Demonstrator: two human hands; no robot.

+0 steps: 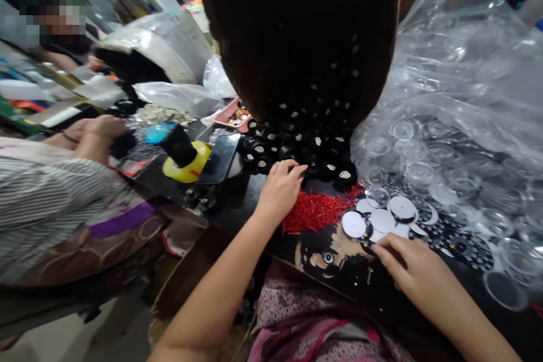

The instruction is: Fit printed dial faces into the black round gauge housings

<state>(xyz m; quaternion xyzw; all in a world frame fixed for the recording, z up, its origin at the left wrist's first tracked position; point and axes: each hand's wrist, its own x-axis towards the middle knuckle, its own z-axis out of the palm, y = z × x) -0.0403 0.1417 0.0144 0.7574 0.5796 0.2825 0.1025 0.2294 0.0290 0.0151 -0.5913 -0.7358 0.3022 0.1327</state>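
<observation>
head view: my left hand (280, 189) reaches to the near side of the black cups (304, 140); i can't tell whether its fingertips pinch one. those should be light, stiff plastic, best held by the rim. red sticks (316, 212) lie between my hands. my right hand (405, 263) curls beside the white discs (382, 220), its pinch unclear; they're probably thin and slippery, best taken by the edge. the table (354, 281) is mostly bare toward me, up to its front edge.
</observation>
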